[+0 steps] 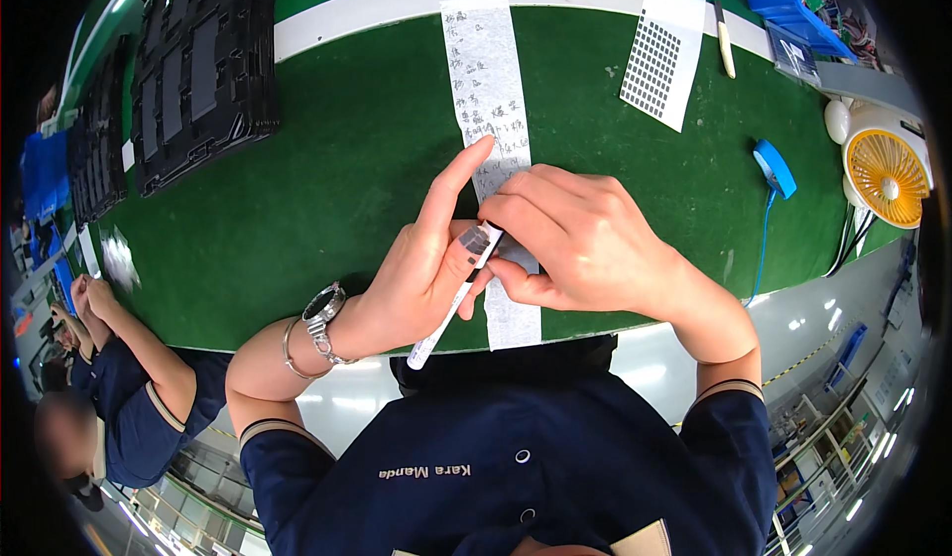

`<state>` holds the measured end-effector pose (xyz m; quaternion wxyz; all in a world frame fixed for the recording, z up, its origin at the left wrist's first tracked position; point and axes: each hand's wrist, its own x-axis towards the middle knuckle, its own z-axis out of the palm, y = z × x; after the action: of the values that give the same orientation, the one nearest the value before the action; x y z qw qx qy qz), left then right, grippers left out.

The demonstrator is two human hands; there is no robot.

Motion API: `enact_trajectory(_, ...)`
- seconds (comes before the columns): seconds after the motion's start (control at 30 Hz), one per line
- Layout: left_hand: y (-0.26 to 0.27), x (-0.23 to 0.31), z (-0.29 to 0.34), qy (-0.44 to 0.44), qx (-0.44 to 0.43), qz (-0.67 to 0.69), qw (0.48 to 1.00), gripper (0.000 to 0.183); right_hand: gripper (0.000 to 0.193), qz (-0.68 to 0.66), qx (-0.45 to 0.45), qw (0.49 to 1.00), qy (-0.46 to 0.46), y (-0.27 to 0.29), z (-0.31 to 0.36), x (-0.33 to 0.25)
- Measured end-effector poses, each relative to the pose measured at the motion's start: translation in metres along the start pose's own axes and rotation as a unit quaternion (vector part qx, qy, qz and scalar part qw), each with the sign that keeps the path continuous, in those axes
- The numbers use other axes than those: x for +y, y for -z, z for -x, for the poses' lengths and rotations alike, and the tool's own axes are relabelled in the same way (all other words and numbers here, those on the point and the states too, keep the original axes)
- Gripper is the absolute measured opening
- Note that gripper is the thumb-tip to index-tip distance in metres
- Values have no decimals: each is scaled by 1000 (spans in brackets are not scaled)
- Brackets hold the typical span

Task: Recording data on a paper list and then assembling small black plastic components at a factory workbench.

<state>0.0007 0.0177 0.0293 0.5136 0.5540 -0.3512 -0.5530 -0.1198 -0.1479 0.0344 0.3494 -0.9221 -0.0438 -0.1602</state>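
A white marker pen with a black upper end slants between my two hands, over the near part of the green table. My left hand grips its barrel with the thumb, while the index finger points away from me. A dark grey patch and small dark squares show at the left thumb tip. The bent fingers of my right hand close on the pen's black end; the fingertips are partly hidden. Under both hands runs a long white paper strip with handwriting, which reaches the table's near edge.
Stacked black trays stand at the far left. Toward the right lie a sheet of dark square labels, a white-handled knife, a blue round device on a cable, a yellow fan and a blue bin. Someone sits at left.
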Motion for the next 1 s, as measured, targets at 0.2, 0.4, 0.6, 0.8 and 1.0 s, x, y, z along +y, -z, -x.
enact_trajectory(0.2, -1, 1, 2, 7, -2, -16, 1000, 61, 26, 6, -10, 1000, 10, -1, 2, 1)
enact_trajectory(0.4, 0, 5, -1, 16, -23, -30, 999, 59, 27, 42, -33, 998, 12, 1, 0, -1)
enact_trajectory(0.6, 2, 4, 0, 32, -36, -30, 998, 61, 28, 51, -50, 997, 4, -2, 2, -1)
enact_trajectory(0.8, 2, 8, -2, 44, -39, -36, 998, 63, 27, 30, -54, 998, 7, -2, 4, 1)
enact_trajectory(1.0, 1, 6, -2, 40, -44, -41, 997, 64, 27, 24, -42, 999, 5, -3, 4, -1)
